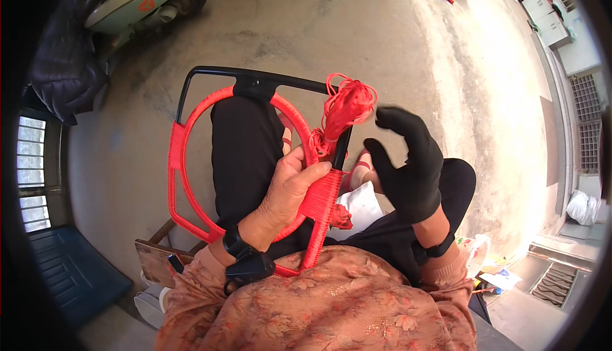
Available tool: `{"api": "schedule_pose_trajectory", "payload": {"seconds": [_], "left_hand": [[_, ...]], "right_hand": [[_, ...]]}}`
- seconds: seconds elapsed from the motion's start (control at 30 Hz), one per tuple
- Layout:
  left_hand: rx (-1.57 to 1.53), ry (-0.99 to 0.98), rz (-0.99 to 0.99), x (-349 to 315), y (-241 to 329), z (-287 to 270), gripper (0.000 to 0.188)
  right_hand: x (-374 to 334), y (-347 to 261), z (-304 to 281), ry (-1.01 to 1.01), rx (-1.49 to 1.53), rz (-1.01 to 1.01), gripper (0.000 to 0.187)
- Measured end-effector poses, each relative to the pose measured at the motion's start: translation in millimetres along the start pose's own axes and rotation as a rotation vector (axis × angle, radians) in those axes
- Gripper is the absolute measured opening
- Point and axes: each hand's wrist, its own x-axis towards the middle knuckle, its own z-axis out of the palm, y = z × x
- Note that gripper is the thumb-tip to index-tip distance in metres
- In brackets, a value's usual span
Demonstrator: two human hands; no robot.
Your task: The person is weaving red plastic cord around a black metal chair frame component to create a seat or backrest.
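A metal frame (175,150), a ring inside an angular outer bar, lies across my lap. Red cord is wound closely round the ring and much of the bar; the top bar (293,81) and upper right side show black. My left hand (280,195), bare, grips the frame's right side, thumb on the wound cord. A loose bundle of red cord (347,106) stands above that hand, against the black bar. To its right, my right hand (411,172), in a black glove, is raised with fingers curved and apart, holding nothing visible. Another red bundle (342,217) hangs lower down.
Something white (363,207) lies between my legs, partly hidden by the frame. A scooter (143,4) stands at the far left beside a dark padded cover (67,64). By my left side is a wooden piece of furniture (153,258). White cabinets (545,16) stand far right.
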Motion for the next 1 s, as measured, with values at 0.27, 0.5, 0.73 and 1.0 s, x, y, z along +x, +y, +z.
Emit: {"api": "schedule_pose_trajectory", "payload": {"seconds": [0.27,0.5,0.73,1.0], "left_hand": [[0.039,0.029,-0.123,-0.5,-0.1,3.6,0.025],[0.057,0.062,0.0,-3.4,0.0,5.0,0.015],[0.046,0.044,-0.069,-0.5,0.5,-7.1,0.009],[-0.003,0.063,-0.116,-2.5,0.7,-5.6,0.004]], "right_hand": [[-30.0,38.8,27.4,-0.599,0.703,0.795,0.022],[-48.5,46.5,-22.6,-0.167,0.657,0.488,0.033],[-109.1,44.4,-112.9,0.0,0.673,0.64,0.042],[-107.8,49.5,-88.8,0.285,0.99,0.805,0.053]]}}
